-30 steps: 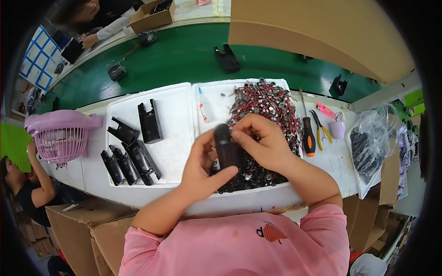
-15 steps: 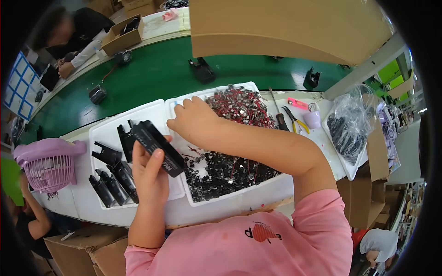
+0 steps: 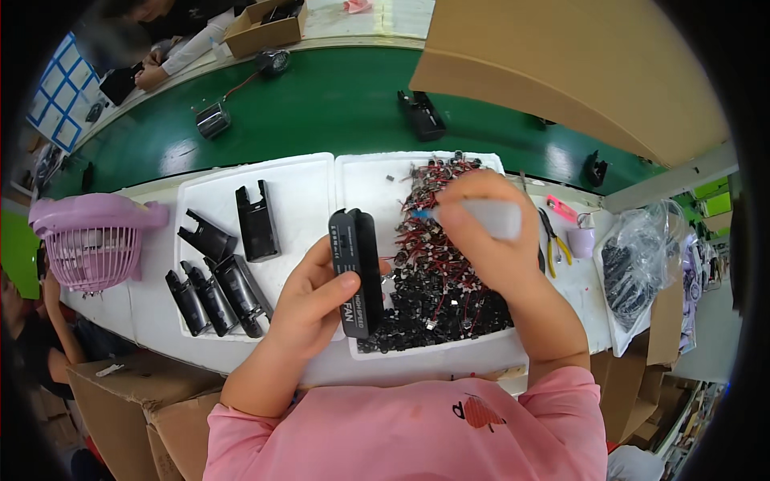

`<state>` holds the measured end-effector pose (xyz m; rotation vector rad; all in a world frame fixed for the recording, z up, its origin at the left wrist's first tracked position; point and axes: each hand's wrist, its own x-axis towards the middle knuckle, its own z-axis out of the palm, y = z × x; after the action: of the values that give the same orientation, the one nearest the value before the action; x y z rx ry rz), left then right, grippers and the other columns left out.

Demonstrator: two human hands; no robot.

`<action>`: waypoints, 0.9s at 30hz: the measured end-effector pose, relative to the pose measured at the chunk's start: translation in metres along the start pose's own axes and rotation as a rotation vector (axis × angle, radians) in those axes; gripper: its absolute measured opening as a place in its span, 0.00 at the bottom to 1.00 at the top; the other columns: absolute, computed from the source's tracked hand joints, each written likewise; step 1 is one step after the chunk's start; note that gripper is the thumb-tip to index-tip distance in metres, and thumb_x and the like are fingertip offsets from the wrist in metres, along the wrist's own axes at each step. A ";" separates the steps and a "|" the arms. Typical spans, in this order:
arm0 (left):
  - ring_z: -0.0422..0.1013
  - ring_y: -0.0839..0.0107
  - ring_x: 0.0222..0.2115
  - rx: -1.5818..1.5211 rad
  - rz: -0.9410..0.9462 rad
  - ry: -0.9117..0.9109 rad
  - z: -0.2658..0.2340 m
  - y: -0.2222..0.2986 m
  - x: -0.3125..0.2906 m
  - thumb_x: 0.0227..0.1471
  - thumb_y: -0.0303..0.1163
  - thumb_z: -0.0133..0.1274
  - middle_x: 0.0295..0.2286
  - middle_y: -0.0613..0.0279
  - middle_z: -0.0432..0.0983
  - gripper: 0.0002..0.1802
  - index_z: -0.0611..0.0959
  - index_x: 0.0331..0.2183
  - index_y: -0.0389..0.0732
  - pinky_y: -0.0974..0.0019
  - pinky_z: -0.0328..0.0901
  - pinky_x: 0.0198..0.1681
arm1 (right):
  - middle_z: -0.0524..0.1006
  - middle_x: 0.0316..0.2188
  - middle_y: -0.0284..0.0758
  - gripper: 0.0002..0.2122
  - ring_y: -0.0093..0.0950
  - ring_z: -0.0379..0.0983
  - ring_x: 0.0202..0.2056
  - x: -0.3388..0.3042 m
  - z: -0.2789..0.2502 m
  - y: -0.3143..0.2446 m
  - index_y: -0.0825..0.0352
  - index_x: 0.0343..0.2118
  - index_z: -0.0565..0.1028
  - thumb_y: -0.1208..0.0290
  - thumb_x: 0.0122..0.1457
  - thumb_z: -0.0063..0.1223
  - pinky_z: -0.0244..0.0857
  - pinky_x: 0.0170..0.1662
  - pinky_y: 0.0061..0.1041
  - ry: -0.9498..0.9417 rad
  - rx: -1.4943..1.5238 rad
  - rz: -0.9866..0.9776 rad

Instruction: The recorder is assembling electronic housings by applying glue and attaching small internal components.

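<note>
My left hand [image 3: 309, 309] is closed around a black plastic housing [image 3: 358, 276] with pale print, held nearly upright in front of the trays. In my right hand [image 3: 501, 240] is a small whitish translucent bottle [image 3: 491, 216], a little blurred, its blue tip pointing left toward the housing. The bottle is apart from the housing. Beneath the right hand lies a heap of small red-wired parts [image 3: 429, 180]. Nearer to me is a pile of small black parts [image 3: 417, 317] in the same white foam tray [image 3: 365, 170]. Another foam tray [image 3: 301, 192] holds several black housings [image 3: 258, 220].
A green conveyor belt [image 3: 337, 96] carries a few black parts. A purple fan [image 3: 96, 240] stands left. Pliers [image 3: 557, 240], a pink tool [image 3: 561, 208] and a bag of black parts [image 3: 630, 256] lie right. A cardboard sheet [image 3: 561, 72] overhangs the belt; a person sits across.
My right hand has moved right, away from the left tray's side, and now shows a small bottle. My left hand has turned the housing more upright. The whole view has shifted.
</note>
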<state>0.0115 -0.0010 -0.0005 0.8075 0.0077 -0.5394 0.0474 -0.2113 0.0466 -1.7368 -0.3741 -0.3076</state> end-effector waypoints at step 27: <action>0.67 0.65 0.45 0.066 -0.006 -0.046 0.005 -0.006 -0.001 0.45 0.30 0.56 0.43 0.54 0.69 0.36 0.60 0.54 0.33 0.64 0.64 0.46 | 0.77 0.27 0.37 0.07 0.22 0.74 0.27 -0.018 0.006 0.010 0.70 0.30 0.76 0.74 0.48 0.59 0.66 0.30 0.19 -0.162 0.081 0.002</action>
<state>0.0070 -0.0076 -0.0013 0.8593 -0.0501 -0.5665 0.0349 -0.2086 0.0287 -1.6869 -0.4958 -0.1482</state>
